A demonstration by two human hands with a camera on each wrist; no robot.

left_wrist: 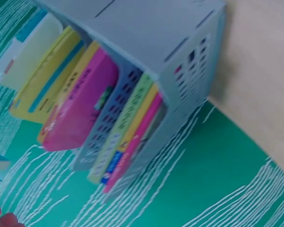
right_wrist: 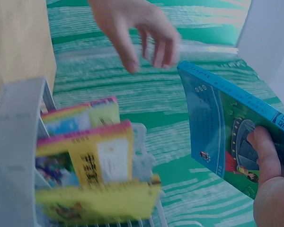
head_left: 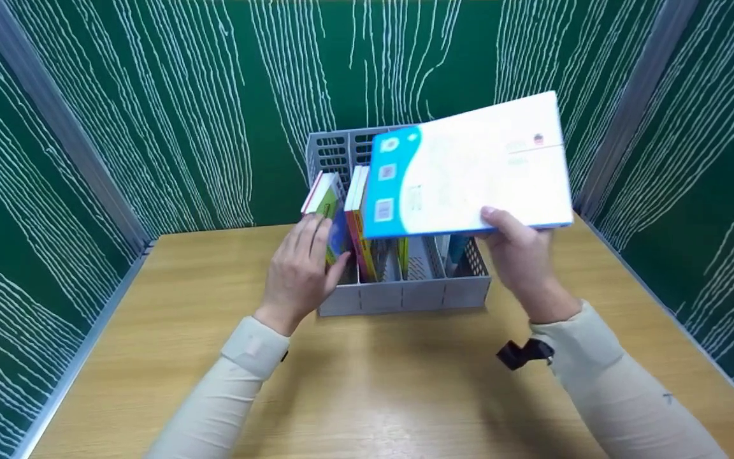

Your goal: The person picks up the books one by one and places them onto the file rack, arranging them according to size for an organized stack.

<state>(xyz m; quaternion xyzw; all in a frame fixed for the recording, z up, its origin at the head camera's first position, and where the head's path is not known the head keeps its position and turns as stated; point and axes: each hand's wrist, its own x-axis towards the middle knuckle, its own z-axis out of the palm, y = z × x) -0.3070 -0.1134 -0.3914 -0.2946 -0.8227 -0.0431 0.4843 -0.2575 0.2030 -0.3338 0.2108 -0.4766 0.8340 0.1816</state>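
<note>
My right hand grips a book by its lower edge, its white-and-blue back cover turned up above the rack. In the right wrist view the thumb presses the book's blue and green illustrated cover. My left hand hovers by the rack's left side with fingers loosely extended, holding nothing. The grey plastic rack has several compartments. Its left one holds upright books with a green cover; beside them stand books with yellow and pink spines. The held book hides part of the rack.
The rack stands on a wooden table near the back. Green panels with white wavy lines rise behind and on both sides, joined by grey metal posts. A black strap hangs at the right wrist.
</note>
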